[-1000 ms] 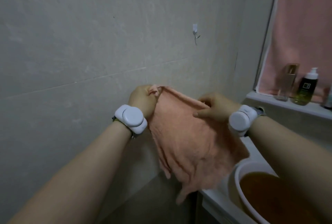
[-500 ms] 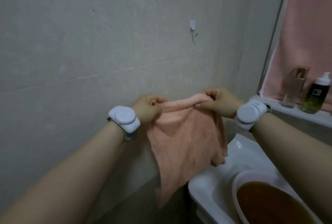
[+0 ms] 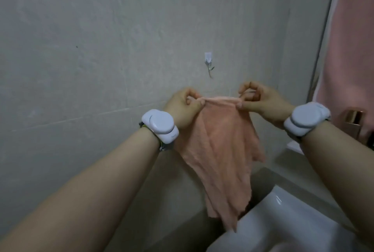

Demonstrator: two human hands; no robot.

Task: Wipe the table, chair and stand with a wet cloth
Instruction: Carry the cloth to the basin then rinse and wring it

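Left hand (image 3: 182,108) and right hand (image 3: 261,102) each pinch 1 top corner of cloth (image 3: 220,146); top edge stretched between, long axis hanging down over white basin (image 3: 283,221). Wall hook (image 3: 208,63) just above, nearer left hand; probable target.

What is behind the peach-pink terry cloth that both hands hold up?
Behind the peach-pink terry cloth, pinched at its top edge by the left hand and right hand, stands the grey tiled wall. The wall stretch behind it is covered; the wall hook shows above it.
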